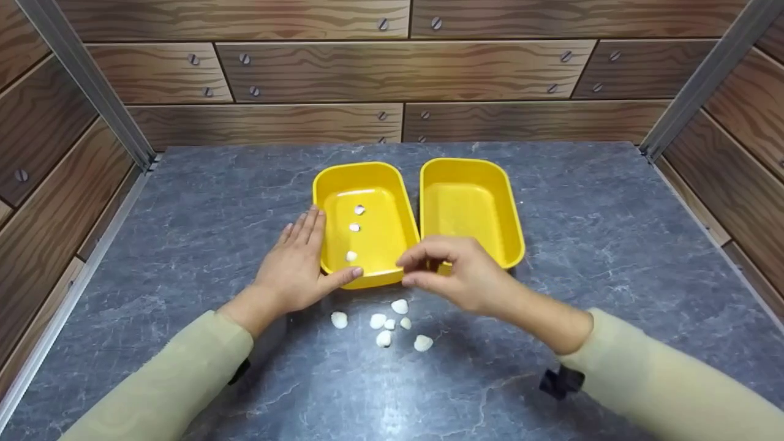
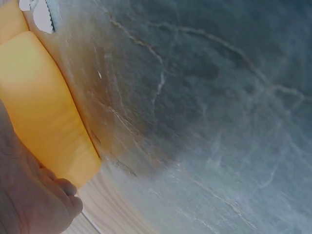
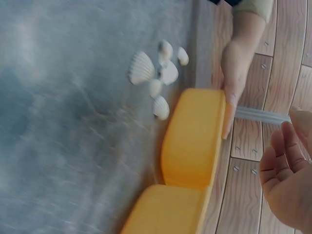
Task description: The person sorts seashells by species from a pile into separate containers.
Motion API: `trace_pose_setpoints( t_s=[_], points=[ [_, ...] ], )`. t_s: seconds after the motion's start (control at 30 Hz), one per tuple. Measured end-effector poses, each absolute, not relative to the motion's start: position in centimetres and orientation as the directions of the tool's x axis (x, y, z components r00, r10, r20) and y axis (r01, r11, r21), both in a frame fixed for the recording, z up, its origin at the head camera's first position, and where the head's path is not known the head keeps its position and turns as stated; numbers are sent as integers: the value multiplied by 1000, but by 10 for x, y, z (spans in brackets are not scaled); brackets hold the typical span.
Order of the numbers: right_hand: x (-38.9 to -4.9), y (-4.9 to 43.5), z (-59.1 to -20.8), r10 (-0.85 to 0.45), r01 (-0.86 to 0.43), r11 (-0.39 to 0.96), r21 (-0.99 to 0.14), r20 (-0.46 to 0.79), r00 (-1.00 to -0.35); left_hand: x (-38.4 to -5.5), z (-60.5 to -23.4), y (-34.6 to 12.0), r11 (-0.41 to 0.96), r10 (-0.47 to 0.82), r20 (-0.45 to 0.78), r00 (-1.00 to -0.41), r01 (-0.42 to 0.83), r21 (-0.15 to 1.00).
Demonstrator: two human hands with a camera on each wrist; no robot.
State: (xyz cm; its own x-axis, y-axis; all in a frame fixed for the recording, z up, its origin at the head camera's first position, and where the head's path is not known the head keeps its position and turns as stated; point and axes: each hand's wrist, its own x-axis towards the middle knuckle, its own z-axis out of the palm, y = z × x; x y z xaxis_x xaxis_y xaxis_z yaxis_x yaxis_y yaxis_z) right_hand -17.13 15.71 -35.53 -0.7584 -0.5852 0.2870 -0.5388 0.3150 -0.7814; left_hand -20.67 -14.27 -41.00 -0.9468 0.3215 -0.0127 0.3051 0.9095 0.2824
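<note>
My left hand (image 1: 294,269) lies along the left wall of the left yellow tray (image 1: 401,211), fingers straight and thumb over its near rim. Inside that tray are two small, shiny whitish pieces (image 1: 359,209) and a white shell (image 1: 351,256). My right hand (image 1: 462,272) is over the near side of the trays, thumb and forefinger bent toward each other; the right wrist view shows its other fingers (image 3: 280,161) curled. I cannot tell whether a shell is between its fingertips. Several white ribbed seashells (image 3: 141,68) lie on the table just before the left tray.
A second yellow tray (image 1: 517,226) stands close to the right of the first, with no shell showing in its visible part. The dark marbled tabletop (image 1: 245,392) is bounded by wood-patterned walls (image 1: 404,70) with metal corner posts (image 1: 92,86).
</note>
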Motion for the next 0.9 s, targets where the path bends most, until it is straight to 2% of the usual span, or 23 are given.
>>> trace_pose_setpoints(
  t_s=[0.37, 0.9],
  points=[
    [-157, 168, -401, -647, -552, 324, -768, 245, -722, -207, -410, -144, 917, 310, -27, -950, 291, 274],
    [-170, 173, -435, -688, -525, 373, -765, 151, -710, -207, -409, -142, 916, 307, -33, -951, 286, 281]
  ],
)
